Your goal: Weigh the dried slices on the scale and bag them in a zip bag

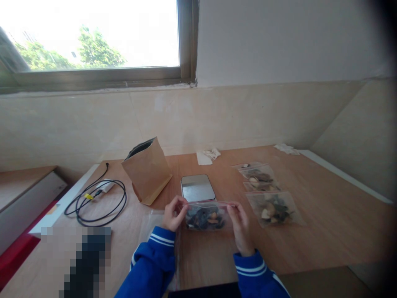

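Observation:
My left hand [173, 213] and my right hand [241, 225] hold a small clear zip bag [206, 216] between them, just above the wooden table [325, 223]. The bag is filled with dark and pale dried pieces. Each hand pinches one end of the red seal strip along its top edge. Both arms wear blue sleeves with white stripes. Right behind the bag lies a small scale with a shiny metal plate [197, 187].
Several filled zip bags [273, 207] lie to the right. A brown paper pouch [148, 170] stands open at the left, beside a coiled black cable [99, 198]. Crumpled white paper [208, 156] lies near the wall. A blurred-out patch covers the lower left.

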Demonstrator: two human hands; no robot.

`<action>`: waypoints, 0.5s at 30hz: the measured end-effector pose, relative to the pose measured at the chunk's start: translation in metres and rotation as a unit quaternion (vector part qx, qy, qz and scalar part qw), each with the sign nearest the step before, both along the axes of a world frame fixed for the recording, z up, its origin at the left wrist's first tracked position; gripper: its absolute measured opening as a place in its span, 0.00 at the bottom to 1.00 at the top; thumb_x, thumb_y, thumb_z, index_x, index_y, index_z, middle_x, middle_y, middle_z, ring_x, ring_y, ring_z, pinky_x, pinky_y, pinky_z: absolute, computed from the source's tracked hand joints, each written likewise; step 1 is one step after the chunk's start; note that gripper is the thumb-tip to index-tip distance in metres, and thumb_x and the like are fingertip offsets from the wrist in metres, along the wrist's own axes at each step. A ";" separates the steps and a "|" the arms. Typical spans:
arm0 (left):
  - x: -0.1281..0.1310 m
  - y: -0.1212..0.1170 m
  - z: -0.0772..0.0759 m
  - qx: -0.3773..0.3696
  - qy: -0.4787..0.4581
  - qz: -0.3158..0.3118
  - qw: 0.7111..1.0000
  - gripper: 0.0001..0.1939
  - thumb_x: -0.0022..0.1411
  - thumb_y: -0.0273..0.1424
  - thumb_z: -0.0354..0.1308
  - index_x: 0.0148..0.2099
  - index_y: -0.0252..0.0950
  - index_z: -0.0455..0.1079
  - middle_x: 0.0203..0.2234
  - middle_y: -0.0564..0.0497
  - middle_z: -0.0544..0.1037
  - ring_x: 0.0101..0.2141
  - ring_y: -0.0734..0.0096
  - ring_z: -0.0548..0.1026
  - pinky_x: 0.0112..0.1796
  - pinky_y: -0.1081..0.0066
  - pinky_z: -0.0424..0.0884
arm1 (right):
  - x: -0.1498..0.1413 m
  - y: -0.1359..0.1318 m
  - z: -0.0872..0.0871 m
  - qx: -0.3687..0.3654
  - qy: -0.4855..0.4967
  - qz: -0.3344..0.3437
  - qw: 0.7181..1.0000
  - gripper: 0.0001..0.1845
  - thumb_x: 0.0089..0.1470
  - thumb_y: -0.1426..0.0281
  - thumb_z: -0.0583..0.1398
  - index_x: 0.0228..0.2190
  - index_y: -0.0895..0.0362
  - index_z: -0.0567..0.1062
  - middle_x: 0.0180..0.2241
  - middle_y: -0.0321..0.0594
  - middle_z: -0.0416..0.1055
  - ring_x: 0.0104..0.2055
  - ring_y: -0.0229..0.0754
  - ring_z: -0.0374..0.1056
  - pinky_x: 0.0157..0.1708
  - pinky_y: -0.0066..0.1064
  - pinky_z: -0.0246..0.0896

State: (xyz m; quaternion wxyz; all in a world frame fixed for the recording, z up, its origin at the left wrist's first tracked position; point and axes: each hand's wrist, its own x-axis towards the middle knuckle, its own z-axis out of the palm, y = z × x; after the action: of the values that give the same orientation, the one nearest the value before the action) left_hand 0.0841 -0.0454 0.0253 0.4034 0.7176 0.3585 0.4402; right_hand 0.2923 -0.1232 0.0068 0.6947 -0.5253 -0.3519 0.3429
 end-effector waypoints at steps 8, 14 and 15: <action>0.005 0.000 0.004 -0.036 0.030 0.015 0.999 0.14 0.56 0.40 0.58 0.35 0.33 0.71 0.25 0.51 0.74 0.21 0.78 0.66 0.23 0.77 0.59 | 0.001 0.006 -0.005 -0.012 0.004 0.019 1.000 0.19 0.48 0.57 0.63 0.38 0.56 0.70 0.35 0.41 0.76 0.40 0.46 0.71 0.44 0.39 0.62; 0.006 -0.001 0.005 -0.018 0.040 0.034 0.998 0.14 0.56 0.40 0.58 0.33 0.32 0.72 0.24 0.51 0.74 0.21 0.78 0.65 0.23 0.76 0.60 | 0.002 0.005 -0.002 -0.035 -0.013 0.044 0.998 0.18 0.49 0.55 0.61 0.34 0.57 0.76 0.33 0.42 0.76 0.39 0.45 0.71 0.44 0.37 0.62; 0.006 -0.001 0.005 -0.016 0.042 0.033 0.998 0.14 0.56 0.40 0.58 0.33 0.32 0.72 0.24 0.51 0.74 0.21 0.78 0.65 0.23 0.76 0.60 | 0.003 0.005 -0.001 -0.038 -0.012 0.042 0.998 0.18 0.49 0.55 0.62 0.33 0.57 0.76 0.34 0.42 0.76 0.39 0.46 0.71 0.44 0.37 0.62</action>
State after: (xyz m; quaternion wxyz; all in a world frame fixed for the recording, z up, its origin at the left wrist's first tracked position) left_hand 0.0900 -0.0466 0.0301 0.3853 0.7165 0.4053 0.4170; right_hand 0.2948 -0.1179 0.0058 0.6550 -0.5399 -0.3691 0.3785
